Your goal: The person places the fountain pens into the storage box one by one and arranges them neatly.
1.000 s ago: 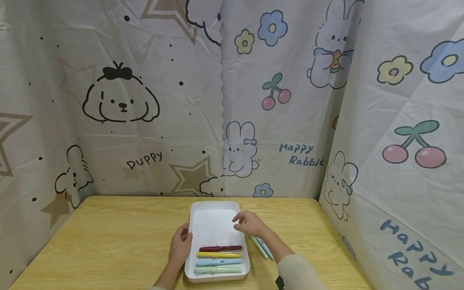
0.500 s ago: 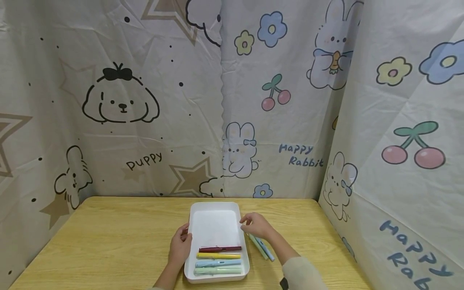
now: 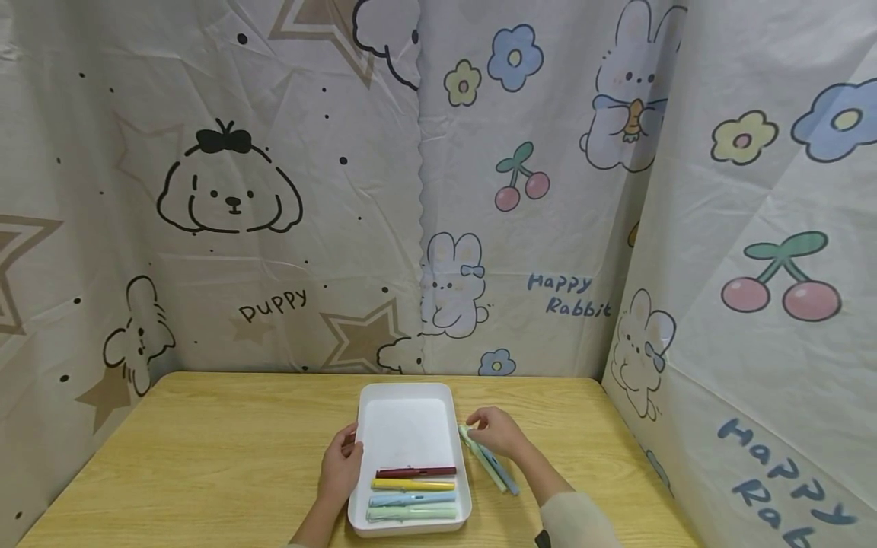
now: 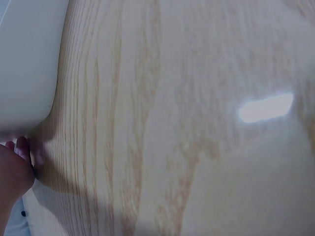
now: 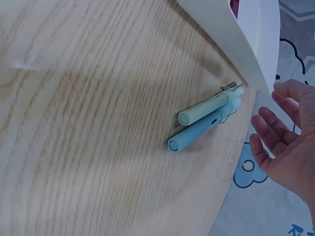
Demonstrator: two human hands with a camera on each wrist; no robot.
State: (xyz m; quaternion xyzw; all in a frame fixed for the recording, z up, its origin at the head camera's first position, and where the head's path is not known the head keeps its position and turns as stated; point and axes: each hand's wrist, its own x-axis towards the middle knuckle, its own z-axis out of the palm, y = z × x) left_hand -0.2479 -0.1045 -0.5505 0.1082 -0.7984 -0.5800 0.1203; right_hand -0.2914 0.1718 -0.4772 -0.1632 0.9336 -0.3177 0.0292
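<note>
A white tray (image 3: 404, 422) lies lengthwise on the table. Across its near end lie a dark red pen (image 3: 416, 473), a yellow pen (image 3: 412, 484), a light blue pen (image 3: 411, 498) and a light green pen (image 3: 411, 514). My left hand (image 3: 340, 466) holds the tray's left side, thumb at the rim; in the left wrist view its fingers (image 4: 22, 146) are against the lower wall. To the right of the tray, another green pen (image 5: 206, 109) and another blue pen (image 5: 199, 130) lie side by side. Over their far ends, my right hand (image 3: 499, 432) hovers, fingers loosely bent, holding nothing.
The wood-grain table (image 3: 240, 449) extends on both sides of the tray. Printed cloth curtains (image 3: 288, 251) hang behind it and along both sides. In the left wrist view, light reflects off the tabletop.
My right hand has moved from over the tray's right rim to the right, above the two pens on the table. The left hand and the tray have stayed in place.
</note>
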